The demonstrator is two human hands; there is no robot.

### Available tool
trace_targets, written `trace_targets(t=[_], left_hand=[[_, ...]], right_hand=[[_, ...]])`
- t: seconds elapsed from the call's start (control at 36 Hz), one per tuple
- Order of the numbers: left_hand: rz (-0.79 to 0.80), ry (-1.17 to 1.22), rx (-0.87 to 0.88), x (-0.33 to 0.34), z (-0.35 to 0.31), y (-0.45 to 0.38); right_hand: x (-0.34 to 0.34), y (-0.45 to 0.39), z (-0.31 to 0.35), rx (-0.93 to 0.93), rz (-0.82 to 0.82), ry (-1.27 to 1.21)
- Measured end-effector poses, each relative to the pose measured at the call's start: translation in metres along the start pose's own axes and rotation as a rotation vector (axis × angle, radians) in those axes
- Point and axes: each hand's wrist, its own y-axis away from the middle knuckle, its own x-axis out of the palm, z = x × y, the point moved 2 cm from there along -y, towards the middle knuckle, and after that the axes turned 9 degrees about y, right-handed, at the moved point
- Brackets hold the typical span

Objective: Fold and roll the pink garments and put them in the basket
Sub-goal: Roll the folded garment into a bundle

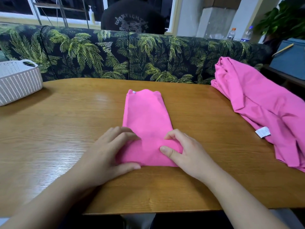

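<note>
1. The garment (145, 116) is bright pink, folded into a long narrow strip that runs straight away from the hands across the table (66, 126).
2. Its near end is turned up into a soft roll between the two hands; the rest lies flat and smooth beyond the fingertips.
3. The far end has a wavy edge and a small white button (133, 92) at its left corner.
4. The left hand (105, 151) holds the roll's left end: fingers curled over the top, thumb lying along the near edge.
5. The right hand (184, 151) holds the roll's right end, with bent fingers on top and the thumb pressed on the front of the fabric.
6. A second pink garment, the pile (264, 113), lies loose and creased well to the right of the right hand; a white label (262, 132) shows on it, and part of it hangs past the table's right edge.
7. The basket (18, 80), white and woven, stands far to the left of the left hand, at the table's far left edge.
8. Bare wood lies left of the left hand up to the basket, and between the strip and the pile.
9. The table's near edge runs just under the wrists; its far edge curves against a palm-print sofa (115, 55) beyond the strip.
</note>
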Motion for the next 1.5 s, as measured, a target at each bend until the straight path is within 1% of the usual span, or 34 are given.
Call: trace_targets(t=[0.08, 0.14, 0.22, 0.28, 0.39, 0.53, 0.58, 0.72, 0.81, 0.86, 0.94, 1.03, 1.19, 1.28, 1.33, 1.42, 1.5], left_hand=[[0.034, -0.186, 0.06, 0.006, -0.001, -0.002], [0.039, -0.203, 0.044, 0.008, 0.002, -0.003], [0.047, -0.113, 0.024, 0.008, 0.006, -0.008], [0.063, -0.065, 0.001, 0.006, 0.008, -0.011], [0.105, 0.003, -0.097, 0.001, 0.012, -0.016], [0.114, 0.028, -0.232, -0.001, 0.007, -0.021], [0.117, 0.04, -0.285, 0.0, 0.004, -0.02], [0.12, 0.147, -0.325, 0.001, -0.008, -0.012], [0.133, 0.199, -0.295, 0.001, -0.015, -0.01], [0.149, 0.225, -0.271, 0.001, -0.017, -0.009], [0.126, 0.213, -0.237, 0.0, -0.018, -0.009], [0.126, 0.144, -0.163, -0.001, -0.017, -0.011], [0.117, -0.034, -0.017, 0.0, -0.022, -0.01], [0.119, -0.117, 0.022, 0.002, -0.022, -0.01], [0.113, -0.158, 0.031, 0.004, -0.02, -0.009], [0.099, -0.157, -0.001, 0.006, -0.018, -0.009], [0.111, -0.131, -0.07, 0.006, -0.015, -0.013]], right_hand=[[0.001, -0.007, -0.002, 0.046, 0.04, -0.074], [0.003, -0.011, -0.002, 0.064, 0.036, -0.11], [0.006, -0.014, -0.003, 0.088, 0.004, -0.123], [0.008, -0.014, -0.003, 0.083, -0.052, -0.087], [0.011, -0.005, 0.001, -0.035, -0.164, 0.142], [0.015, 0.013, 0.005, -0.131, -0.168, 0.267], [0.014, 0.02, 0.003, -0.153, -0.171, 0.252], [0.006, 0.036, -0.005, -0.117, -0.182, 0.081], [0.006, 0.043, -0.011, -0.159, -0.296, 0.051], [0.007, 0.046, -0.013, -0.167, -0.33, 0.036], [0.004, 0.044, -0.012, -0.101, -0.268, 0.02], [0.003, 0.037, -0.012, -0.021, -0.192, -0.027], [-0.002, 0.02, -0.011, 0.051, -0.114, -0.098], [-0.003, 0.014, -0.012, 0.099, -0.092, -0.101], [-0.003, 0.012, -0.012, 0.123, -0.089, -0.107], [0.0, 0.01, -0.014, 0.172, -0.09, -0.106], [0.006, 0.01, -0.014, 0.152, -0.162, -0.086]])
